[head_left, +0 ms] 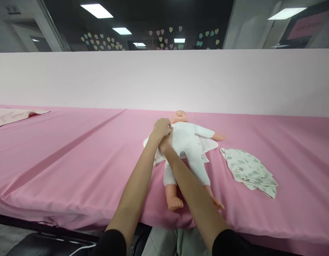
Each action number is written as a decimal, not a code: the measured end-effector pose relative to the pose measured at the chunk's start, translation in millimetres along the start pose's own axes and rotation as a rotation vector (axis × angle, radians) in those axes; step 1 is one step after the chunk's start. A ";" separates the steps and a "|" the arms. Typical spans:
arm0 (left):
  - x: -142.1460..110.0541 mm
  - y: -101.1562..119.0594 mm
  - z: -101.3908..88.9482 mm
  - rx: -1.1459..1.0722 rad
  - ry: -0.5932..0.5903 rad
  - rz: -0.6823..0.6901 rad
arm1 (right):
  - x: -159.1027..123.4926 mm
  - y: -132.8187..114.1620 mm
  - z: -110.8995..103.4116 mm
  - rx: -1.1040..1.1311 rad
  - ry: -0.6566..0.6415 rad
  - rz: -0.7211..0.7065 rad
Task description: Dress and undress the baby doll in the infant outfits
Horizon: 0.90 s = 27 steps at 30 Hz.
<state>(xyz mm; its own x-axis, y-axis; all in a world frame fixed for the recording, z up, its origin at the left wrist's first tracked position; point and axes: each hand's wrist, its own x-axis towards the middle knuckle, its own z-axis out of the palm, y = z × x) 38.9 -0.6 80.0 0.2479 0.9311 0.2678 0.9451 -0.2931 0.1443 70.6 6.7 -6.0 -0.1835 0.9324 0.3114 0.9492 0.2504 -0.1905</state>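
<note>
A baby doll [179, 116] lies on its back, head away from me, dressed in a white baby outfit [183, 137]. Its bare feet point toward me, and one arm is stretched out to the right. At the left side of its chest, my left hand [162, 128] is closed with its fingers curled at the outfit's edge. Just below and touching it, my right hand [166, 140] is also closed on the white cloth. My hands hide the doll's arm on that side. White fabric and a pale cloth spread out under the doll.
A folded white cloth with a green leaf print [247, 170] lies right of the doll. The table has a pink cover [87, 170] with creases. At the far left lies a pale pink cloth [15, 115]. A white partition [100, 80] stands behind the table.
</note>
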 end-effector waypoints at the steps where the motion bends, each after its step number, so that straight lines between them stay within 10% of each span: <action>1: -0.1 -2.8 -0.3 -0.005 -0.018 -0.022 | -1.0 0.3 -1.2 -0.064 -0.023 0.000; 12: -9.0 -53.9 1.1 0.040 -0.300 -0.371 | -3.3 5.5 -6.9 -0.051 0.124 -0.001; 27: 14.4 -32.9 33.6 -0.430 0.023 -0.300 | -8.1 -1.7 -9.1 -0.154 -0.090 0.036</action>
<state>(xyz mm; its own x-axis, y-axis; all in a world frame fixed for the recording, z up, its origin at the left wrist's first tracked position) 18.5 29.8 47.1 -0.0301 0.9842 0.1747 0.8000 -0.0811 0.5945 72.8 -3.7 0.2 -0.1646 0.9613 0.2207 0.9822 0.1803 -0.0525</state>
